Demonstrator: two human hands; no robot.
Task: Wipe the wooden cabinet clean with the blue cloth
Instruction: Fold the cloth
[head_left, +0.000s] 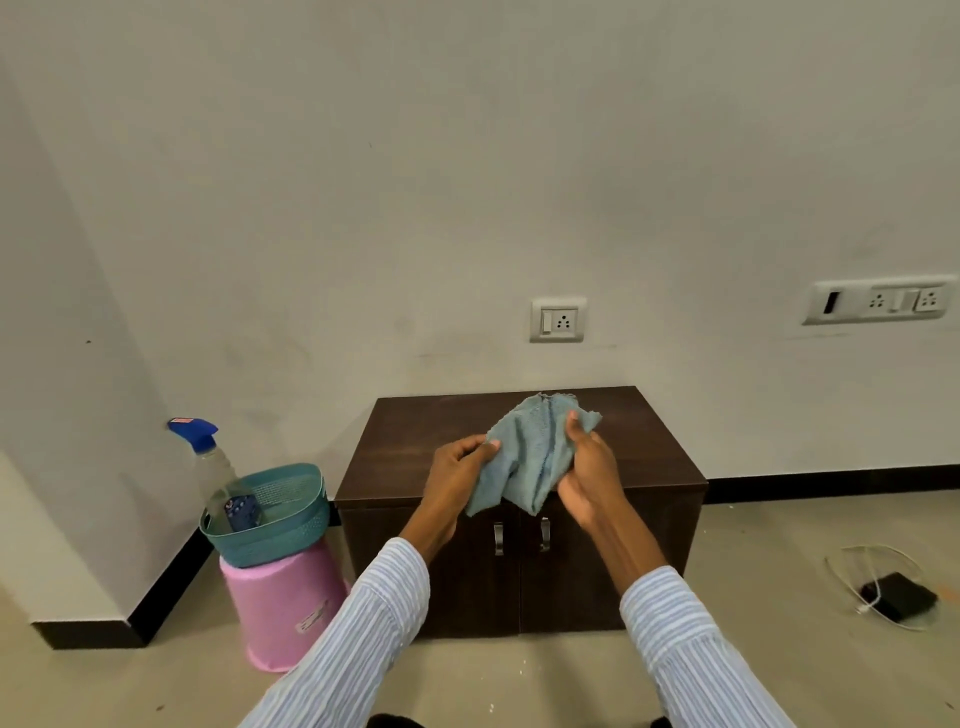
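Cloth bunched in both grips, left, right, hiding cabinet top

No legible text; sticker on pink bin unreadable.

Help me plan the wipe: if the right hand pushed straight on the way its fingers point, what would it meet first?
The right hand grips the blue cloth and points away and slightly left. It would probably come over the wooden cabinet top, then reach the wall, though depth is unclear.
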